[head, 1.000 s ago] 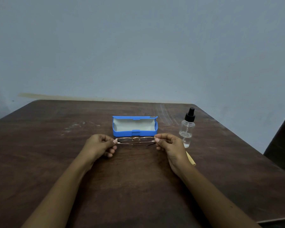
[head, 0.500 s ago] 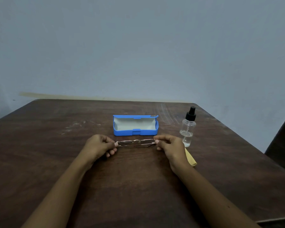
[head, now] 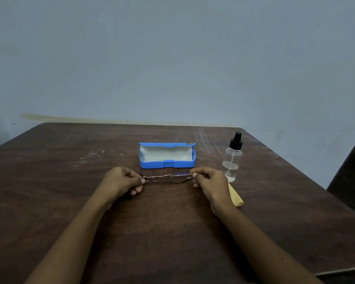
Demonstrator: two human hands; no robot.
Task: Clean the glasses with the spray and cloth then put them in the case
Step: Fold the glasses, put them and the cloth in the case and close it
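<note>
- Left hand (head: 121,181) and right hand (head: 210,182) each pinch one end of the folded wire-rimmed glasses (head: 167,178) at mid-table (head: 49,181), possibly just off the wood.
- Blue glasses case (head: 166,165) lies open just behind, toward the far edge.
- Spray bottle (head: 232,160) stands nearer the right edge, with the yellow cloth (head: 237,198) beside the right wrist.

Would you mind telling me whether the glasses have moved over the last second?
Yes. The glasses have shifted slightly toward the person, opening a small gap from the front edge of the blue case.
</note>
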